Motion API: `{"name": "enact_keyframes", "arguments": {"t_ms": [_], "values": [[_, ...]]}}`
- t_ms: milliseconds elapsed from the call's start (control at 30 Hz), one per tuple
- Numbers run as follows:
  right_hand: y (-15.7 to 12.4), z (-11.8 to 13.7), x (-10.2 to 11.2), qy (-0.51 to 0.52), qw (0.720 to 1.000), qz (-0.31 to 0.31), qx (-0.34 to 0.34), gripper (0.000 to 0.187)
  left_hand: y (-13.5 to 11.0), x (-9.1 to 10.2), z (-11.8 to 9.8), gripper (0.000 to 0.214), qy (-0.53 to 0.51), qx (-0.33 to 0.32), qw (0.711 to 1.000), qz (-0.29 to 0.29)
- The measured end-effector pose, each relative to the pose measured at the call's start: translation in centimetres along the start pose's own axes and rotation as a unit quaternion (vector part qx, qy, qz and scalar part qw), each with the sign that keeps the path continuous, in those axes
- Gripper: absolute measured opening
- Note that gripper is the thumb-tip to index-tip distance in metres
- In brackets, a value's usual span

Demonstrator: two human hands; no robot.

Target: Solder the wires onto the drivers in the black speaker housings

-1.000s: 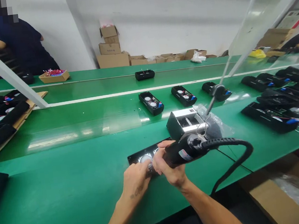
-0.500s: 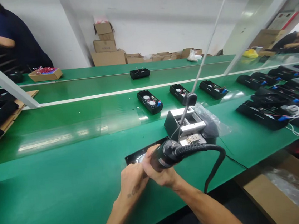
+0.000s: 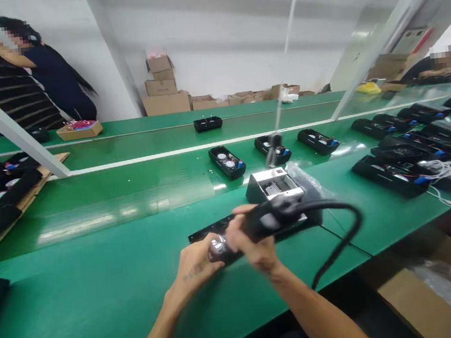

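Head camera: over a green assembly bench [image 3: 82, 304], a worker's left hand [image 3: 194, 267] curls closed around one end of a long black panel [image 3: 204, 232], beside its round chrome disc [image 3: 218, 244]. The right hand [image 3: 254, 244] wraps fully around a black corded handpiece [image 3: 274, 217] just above the panel. The panel looks stiff and fairly light, probably best taken by its long edges, clear of the disc. The handpiece's thick cord [image 3: 340, 243] may drag, favouring a firm hold on the barrel. A silver-and-black bench unit [image 3: 272, 185] stands just beyond.
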State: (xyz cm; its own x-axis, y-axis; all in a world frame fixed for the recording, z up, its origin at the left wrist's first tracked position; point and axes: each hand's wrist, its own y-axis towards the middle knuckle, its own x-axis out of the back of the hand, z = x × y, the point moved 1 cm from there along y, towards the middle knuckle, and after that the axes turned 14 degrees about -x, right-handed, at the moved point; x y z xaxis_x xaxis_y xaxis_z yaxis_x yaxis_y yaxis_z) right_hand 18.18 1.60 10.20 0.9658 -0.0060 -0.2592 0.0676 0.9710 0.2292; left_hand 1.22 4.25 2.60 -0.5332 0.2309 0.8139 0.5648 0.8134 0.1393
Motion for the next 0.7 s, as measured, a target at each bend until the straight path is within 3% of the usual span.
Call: {"name": "enact_keyframes", "arguments": {"t_ms": [67, 167, 267, 367, 467, 567, 633, 700], "values": [[0.4, 1.8, 2.5, 0.039, 0.994, -0.096, 0.035, 0.031, 1.3, 1.2, 1.2, 0.048, -0.080, 0.017, 0.997, 0.014], [0.4, 2.9, 7.9, -0.005, 0.975, -0.217, 0.043, 0.035, 3.2, 2.6, 2.9, 0.050, -0.185, 0.025, 0.982, 0.020], [-0.4, 1.4, 13.2, -0.115, 0.958, -0.260, -0.030, 0.043, 4.3, 3.3, 3.9, 0.052, -0.254, 0.033, 0.966, 0.027], [-1.7, -1.0, 16.5, -0.223, 0.931, -0.279, -0.081, 0.042, 4.5, 3.6, 4.1, 0.053, -0.285, 0.039, 0.957, 0.032], [-3.1, -3.3, 17.4, -0.265, 0.916, -0.294, -0.069, 0.052, 4.6, 3.8, 3.9, 0.053, -0.301, 0.048, 0.952, 0.035], [-5.1, -5.4, 17.1, -0.323, 0.873, -0.363, 0.038, 0.065, 5.2, 4.4, 4.3, 0.051, -0.305, 0.069, 0.949, 0.028], [-6.9, -6.8, 16.7, -0.370, 0.836, -0.390, 0.110, 0.053, 6.0, 5.4, 5.5, 0.053, -0.318, 0.104, 0.942, 0.006], [-8.6, -8.5, 16.3, -0.381, 0.855, -0.334, 0.106, 0.040, 7.2, 7.1, 7.2, 0.063, -0.335, 0.145, 0.930, -0.030]]}}
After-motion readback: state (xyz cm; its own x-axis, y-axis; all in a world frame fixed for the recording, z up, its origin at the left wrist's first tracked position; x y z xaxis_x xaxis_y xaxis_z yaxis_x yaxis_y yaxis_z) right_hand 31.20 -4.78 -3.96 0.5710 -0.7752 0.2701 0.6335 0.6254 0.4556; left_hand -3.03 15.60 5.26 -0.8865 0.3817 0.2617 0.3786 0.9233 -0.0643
